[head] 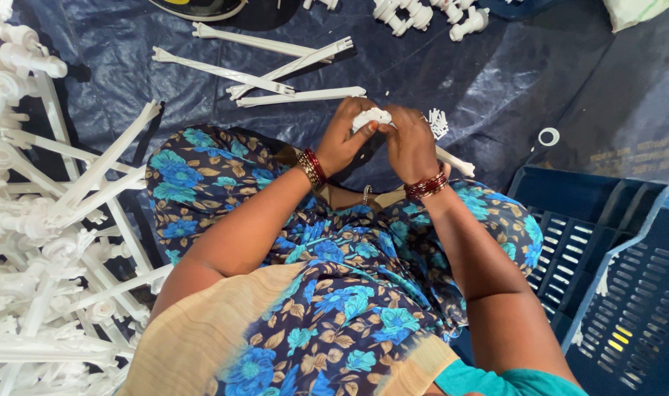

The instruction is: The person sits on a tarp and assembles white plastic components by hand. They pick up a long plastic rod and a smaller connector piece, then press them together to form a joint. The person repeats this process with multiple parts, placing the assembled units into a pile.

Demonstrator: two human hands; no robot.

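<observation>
Both hands, left hand point(343, 141) and right hand point(410, 147), grip one small white plastic moulded piece point(371, 116) above the dark blue tarpaulin point(488, 81); I judge it's mid-twist, steady pressure needed next.

Left: heap of white plastic sprues point(48, 242) blocks.
Right: blue crates point(613, 271) block.
Ahead: loose white strips point(276, 73); bare tarp point(495, 81) between.

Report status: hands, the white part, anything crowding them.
Left hand and right hand both closed on white plastic part. Held over the lap, above blue tarp. Loose white sprue strips just beyond; nothing blocking.
</observation>
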